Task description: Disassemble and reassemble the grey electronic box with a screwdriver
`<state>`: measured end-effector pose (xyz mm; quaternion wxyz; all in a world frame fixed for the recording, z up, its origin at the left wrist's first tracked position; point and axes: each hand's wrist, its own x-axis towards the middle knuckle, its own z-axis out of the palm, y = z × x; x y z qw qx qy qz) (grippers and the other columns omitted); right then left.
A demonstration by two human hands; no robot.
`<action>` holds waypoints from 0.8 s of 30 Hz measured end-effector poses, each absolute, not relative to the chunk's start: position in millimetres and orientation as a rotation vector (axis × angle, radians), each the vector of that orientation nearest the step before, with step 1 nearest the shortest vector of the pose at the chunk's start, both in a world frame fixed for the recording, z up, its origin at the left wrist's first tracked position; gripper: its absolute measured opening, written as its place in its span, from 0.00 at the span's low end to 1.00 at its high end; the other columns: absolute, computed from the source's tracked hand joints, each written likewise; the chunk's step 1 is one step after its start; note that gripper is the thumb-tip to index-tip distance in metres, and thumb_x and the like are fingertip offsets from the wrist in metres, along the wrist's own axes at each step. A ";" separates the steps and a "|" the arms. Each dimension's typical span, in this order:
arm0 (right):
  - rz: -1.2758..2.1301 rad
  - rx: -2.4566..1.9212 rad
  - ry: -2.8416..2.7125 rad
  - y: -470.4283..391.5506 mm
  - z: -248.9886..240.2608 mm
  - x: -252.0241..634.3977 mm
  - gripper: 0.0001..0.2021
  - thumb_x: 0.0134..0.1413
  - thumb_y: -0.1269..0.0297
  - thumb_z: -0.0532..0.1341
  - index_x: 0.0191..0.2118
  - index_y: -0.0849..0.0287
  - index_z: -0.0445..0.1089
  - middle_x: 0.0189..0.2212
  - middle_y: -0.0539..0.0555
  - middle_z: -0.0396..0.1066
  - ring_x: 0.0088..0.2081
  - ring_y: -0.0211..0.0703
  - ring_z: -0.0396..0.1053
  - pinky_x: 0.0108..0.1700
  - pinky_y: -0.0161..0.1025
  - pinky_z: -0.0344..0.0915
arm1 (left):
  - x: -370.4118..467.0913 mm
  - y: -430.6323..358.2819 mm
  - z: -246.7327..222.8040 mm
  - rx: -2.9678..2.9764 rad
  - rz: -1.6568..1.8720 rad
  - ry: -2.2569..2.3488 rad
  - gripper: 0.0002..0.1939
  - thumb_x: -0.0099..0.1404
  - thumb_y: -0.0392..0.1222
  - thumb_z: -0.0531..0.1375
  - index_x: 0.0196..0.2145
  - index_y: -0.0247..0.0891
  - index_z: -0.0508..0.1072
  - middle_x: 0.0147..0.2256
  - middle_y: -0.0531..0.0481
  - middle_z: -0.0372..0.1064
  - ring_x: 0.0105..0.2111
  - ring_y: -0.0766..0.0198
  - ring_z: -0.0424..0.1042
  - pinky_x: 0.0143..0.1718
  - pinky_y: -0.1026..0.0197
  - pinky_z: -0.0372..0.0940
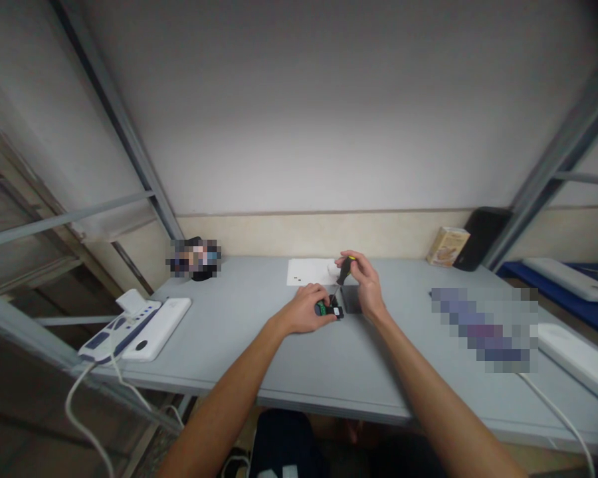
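My left hand (303,311) is closed on a small black device with a green circuit board (321,307) showing, holding it down on the grey table (219,332). In my right hand (369,287) is a screwdriver (345,269) with a black and yellow handle. Its shaft slants down towards the device; I cannot make out whether the tip touches it. A flat dark grey piece (351,300) lies beside the device, partly under my right hand. Behind both hands lies a white sheet of paper (309,271) with a few tiny dark bits on it.
At the left stand a power strip (97,342) with a plugged-in adapter and a long white case (164,325). A small box (448,247) and a black case (483,232) are at the back right. Blurred-out items lie at both sides. Metal posts frame the table.
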<state>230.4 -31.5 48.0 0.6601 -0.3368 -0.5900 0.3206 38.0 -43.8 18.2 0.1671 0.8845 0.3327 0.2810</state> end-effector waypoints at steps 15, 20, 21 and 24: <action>0.794 -0.759 -1.262 -28.1 45.2 229.6 0.13 0.60 0.55 0.62 0.47 0.52 0.72 0.42 0.54 0.73 0.40 0.45 0.71 0.44 0.42 0.67 | 37.2 -44.6 19.7 2.519 0.809 0.944 0.15 0.61 0.51 0.67 0.36 0.41 0.69 0.41 0.48 0.68 0.45 0.55 0.66 0.50 0.54 0.59; 0.825 -0.746 -1.250 -28.5 43.7 225.0 0.17 0.54 0.56 0.68 0.49 0.51 0.70 0.39 0.51 0.70 0.33 0.41 0.73 0.37 0.39 0.69 | 37.8 -42.6 18.0 2.517 0.814 0.947 0.15 0.59 0.50 0.68 0.36 0.40 0.68 0.40 0.48 0.69 0.44 0.55 0.67 0.48 0.55 0.60; 0.820 -0.746 -1.245 -28.0 42.9 225.1 0.17 0.55 0.56 0.67 0.49 0.51 0.70 0.39 0.51 0.70 0.33 0.41 0.74 0.37 0.39 0.70 | 37.9 -42.5 18.2 2.516 0.814 0.944 0.15 0.59 0.49 0.68 0.36 0.41 0.68 0.40 0.48 0.69 0.44 0.55 0.67 0.48 0.55 0.60; 0.783 -0.750 -1.227 -26.6 40.8 226.0 0.15 0.56 0.57 0.66 0.49 0.51 0.70 0.40 0.51 0.70 0.33 0.41 0.75 0.37 0.39 0.71 | 37.8 -42.6 19.4 2.514 0.813 0.936 0.16 0.59 0.50 0.68 0.36 0.41 0.68 0.40 0.48 0.69 0.44 0.55 0.67 0.48 0.55 0.59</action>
